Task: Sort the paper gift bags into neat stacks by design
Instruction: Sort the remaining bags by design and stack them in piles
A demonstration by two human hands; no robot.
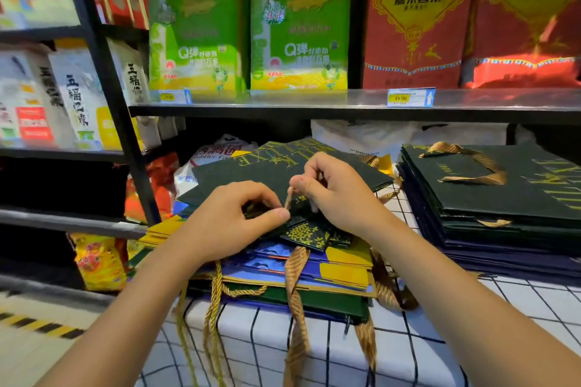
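A dark green gift bag [257,171] with gold lettering lies on top of a mixed pile of blue-and-yellow bags [342,270] and green bags at the centre. My left hand [232,220] pinches the near edge of the green bag. My right hand [333,192] pinches a gold ribbon handle [288,198] just beside it. At the right sits a neat stack of matching dark green bags [490,195], a gold ribbon lying on top of it, with dark blue bags beneath.
The bags rest on a white cloth with a black grid [440,352]. Gold ribbons and cords [295,298] hang over its front edge. Shelves above hold green rice bags [298,28] and red rice bags [415,19]. A black shelf post [110,78] stands at left.
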